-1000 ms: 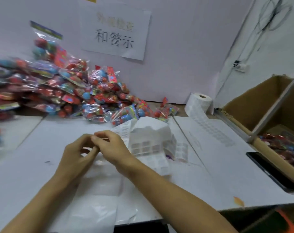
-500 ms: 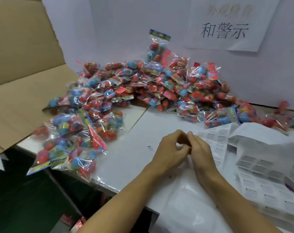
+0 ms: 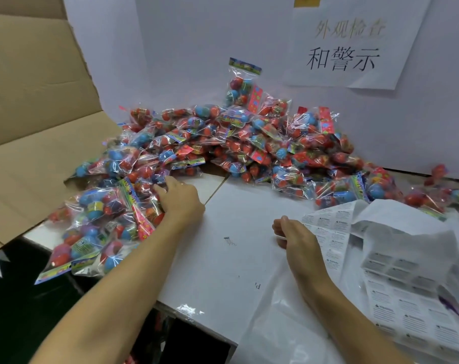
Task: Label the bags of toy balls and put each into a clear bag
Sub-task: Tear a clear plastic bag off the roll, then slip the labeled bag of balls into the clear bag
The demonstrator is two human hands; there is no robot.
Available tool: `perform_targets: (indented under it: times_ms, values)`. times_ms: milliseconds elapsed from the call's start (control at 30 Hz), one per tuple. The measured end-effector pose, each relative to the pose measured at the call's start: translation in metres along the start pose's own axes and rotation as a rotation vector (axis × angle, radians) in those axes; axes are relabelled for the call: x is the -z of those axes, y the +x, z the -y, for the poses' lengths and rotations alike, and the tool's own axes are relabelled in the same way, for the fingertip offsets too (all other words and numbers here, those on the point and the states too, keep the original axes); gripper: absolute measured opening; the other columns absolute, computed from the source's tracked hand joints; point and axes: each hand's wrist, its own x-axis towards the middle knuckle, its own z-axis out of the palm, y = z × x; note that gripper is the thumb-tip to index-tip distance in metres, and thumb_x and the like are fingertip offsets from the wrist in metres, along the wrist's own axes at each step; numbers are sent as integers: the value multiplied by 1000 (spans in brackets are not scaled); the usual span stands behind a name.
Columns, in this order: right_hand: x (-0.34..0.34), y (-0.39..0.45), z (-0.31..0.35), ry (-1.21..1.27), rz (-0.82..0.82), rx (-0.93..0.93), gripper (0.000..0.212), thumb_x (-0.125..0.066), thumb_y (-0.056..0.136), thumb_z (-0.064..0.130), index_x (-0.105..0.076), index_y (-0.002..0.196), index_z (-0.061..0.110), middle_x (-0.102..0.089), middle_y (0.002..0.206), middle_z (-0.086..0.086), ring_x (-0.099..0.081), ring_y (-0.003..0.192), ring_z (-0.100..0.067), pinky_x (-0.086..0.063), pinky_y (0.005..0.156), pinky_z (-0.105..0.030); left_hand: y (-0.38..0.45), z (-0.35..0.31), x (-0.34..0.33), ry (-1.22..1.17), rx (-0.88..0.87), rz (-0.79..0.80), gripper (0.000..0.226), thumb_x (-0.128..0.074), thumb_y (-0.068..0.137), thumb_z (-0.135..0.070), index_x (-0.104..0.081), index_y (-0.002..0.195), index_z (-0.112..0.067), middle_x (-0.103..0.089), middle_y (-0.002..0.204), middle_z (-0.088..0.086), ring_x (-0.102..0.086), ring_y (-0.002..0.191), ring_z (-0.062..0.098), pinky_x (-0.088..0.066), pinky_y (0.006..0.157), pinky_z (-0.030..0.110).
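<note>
left hand (image 3: pixel 179 199): fingers curled into the near-left clump of bags of toy balls (image 3: pixel 102 219), gripping one bag at its edge; which bag exactly, can't tell
right hand (image 3: pixel 298 236): fingers curled under the palm, seems to pinch something small and pale at the tips, too small to name
landmark = white table (image 3: pixel 239 224)
- toy-ball bags: one big heap, too many to count, along the table's far and left edges; one bag (image 3: pixel 243 84) stands upright against the wall behind the table
- label sheets (image 3: pixel 396 261): crumpled, at least two, on the table's right side, just right of the right hand
- clear bags (image 3: pixel 281 319): stack at the table's near edge under the right forearm, count unreadable
- cardboard flaps (image 3: pixel 36 101): left of the table
- one paper sign (image 3: pixel 349 43) on the wall behind
</note>
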Motion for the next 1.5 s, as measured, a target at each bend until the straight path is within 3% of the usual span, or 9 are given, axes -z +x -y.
perform_targets:
  times_ms: [200,367,500,667,800,1000,1167,1333,1500]
  values:
    - [0,-2,1,10,-18,13,24,-47,105,36,-67,92,31,-71,104,12,-65,101,-8,-52,94,-35,-6,-10,-9,48,-156,-203,24,-50,89,-3,-66,105,-12,-68,128,10,-15,157,33,5,125,58]
    - [5,-2,6,215,-134,39,19,-55,102,19,-72,95,22,-75,93,7,-70,91,-5,-56,77,-29,-29,-27,-19,-170,-379,-293,43,-49,90,3,-65,124,-19,-64,137,-3,-31,149,20,7,124,49]
    - [18,8,13,398,-246,-8,18,-55,101,9,-71,99,14,-75,100,-3,-71,99,-15,-58,76,-27,-49,-48,-20,-403,-550,-365,45,-57,91,-1,-68,127,-26,-63,138,-8,-42,141,17,-21,120,54]
    - [29,24,19,312,-236,-107,33,-63,98,15,-60,131,15,-61,128,-1,-62,105,-10,-50,95,-31,-67,-66,-11,-665,-864,-404,30,-65,85,11,-74,109,-5,-75,112,11,-68,104,34,-58,83,43]
    - [37,33,22,177,-133,-199,50,-67,96,20,-51,142,13,-56,132,-7,-58,117,-23,-49,104,-38,-72,-79,-10,-673,-849,-243,23,-62,90,6,-69,112,2,-71,104,19,-62,93,35,-53,79,42]
    - [44,24,3,9,-87,-109,26,-67,95,13,-65,121,15,-70,113,-4,-69,97,-22,-53,76,-23,-74,-88,-29,-648,-489,-393,37,-66,95,-26,-69,124,-3,-64,130,14,-52,125,33,-42,101,42]
    - [49,18,-4,-91,26,7,12,-67,94,9,-74,94,19,-76,82,-2,-70,77,-18,-55,69,-23,-68,-78,-44,-599,-288,-58,58,-46,97,-66,-73,117,-18,-56,141,3,-36,137,23,-27,108,38]
    - [50,14,-7,-58,21,47,13,-65,94,4,-72,86,12,-73,75,-5,-67,65,-10,-53,62,-18,-72,-74,-36,-1249,-399,90,22,-77,91,-27,-72,111,-18,-76,110,3,-70,103,18,-56,91,30]
    - [50,12,-5,42,-66,21,2,-69,94,18,-70,93,17,-71,79,-1,-66,69,-11,-53,59,-21,-79,-75,-28,-1727,-373,380,39,-86,75,-7,-66,107,-13,-77,102,10,-75,94,27,-61,76,40]
